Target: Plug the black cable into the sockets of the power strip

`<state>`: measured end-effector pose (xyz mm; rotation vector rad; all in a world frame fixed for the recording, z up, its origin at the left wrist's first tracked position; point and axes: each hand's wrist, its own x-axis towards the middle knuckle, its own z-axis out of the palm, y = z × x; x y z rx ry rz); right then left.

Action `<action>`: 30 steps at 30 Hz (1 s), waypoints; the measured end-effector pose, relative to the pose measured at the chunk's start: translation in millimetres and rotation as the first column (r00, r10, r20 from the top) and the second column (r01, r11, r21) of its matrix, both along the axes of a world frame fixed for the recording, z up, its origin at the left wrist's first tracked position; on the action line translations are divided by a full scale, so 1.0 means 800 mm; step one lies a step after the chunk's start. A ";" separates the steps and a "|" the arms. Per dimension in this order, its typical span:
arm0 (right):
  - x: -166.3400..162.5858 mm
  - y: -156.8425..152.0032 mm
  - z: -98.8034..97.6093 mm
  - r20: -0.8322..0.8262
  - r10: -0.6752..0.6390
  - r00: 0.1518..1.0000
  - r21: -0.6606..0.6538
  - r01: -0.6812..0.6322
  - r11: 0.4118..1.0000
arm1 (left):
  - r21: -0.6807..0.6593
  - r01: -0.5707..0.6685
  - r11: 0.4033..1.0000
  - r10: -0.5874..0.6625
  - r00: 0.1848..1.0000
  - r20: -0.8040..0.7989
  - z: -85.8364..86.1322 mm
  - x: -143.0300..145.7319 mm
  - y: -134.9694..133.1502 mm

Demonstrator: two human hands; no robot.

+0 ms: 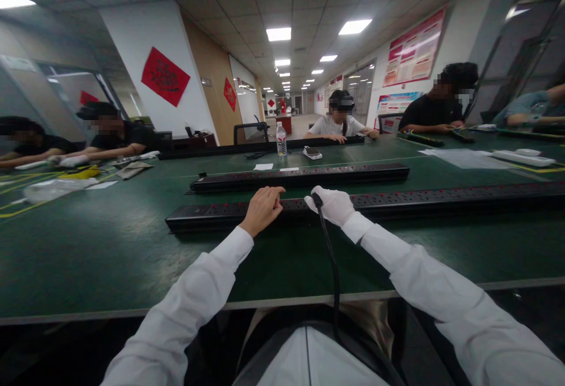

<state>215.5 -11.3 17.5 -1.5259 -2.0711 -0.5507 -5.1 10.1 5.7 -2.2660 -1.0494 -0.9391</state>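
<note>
A long black power strip [203,216] with a row of sockets and small red parts lies across the green table in front of me. My left hand [263,208], bare, is over its left part, index finger stretched to the right and the other fingers curled; I see nothing in it. My right hand [335,205], in a white glove, is closed around a black plug [316,199] above the same strip. From the plug a black cable [334,268] hangs down over the table edge toward my lap. The plug's front end is hidden by the glove.
Behind lies a second black power strip [304,177]. Farther back are a water bottle [281,140], a phone-like device [312,152] and a white paper [263,167]. Several people sit around the green table [110,256]. A plastic bag [48,190] lies at left.
</note>
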 end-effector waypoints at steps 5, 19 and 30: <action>0.001 -0.001 0.002 0.013 0.018 1.000 -0.016 -0.018 1.000 | -0.015 0.010 1.000 -0.010 1.000 -0.011 0.001 0.000 -0.002; 0.001 0.001 -0.001 -0.007 0.026 1.000 -0.005 -0.026 1.000 | -0.009 0.059 0.998 -0.059 0.994 -0.089 0.000 -0.004 -0.001; 0.001 0.001 0.000 -0.002 0.034 0.999 0.008 -0.034 0.999 | 0.084 -0.094 0.992 0.105 0.984 -0.146 -0.005 -0.003 -0.001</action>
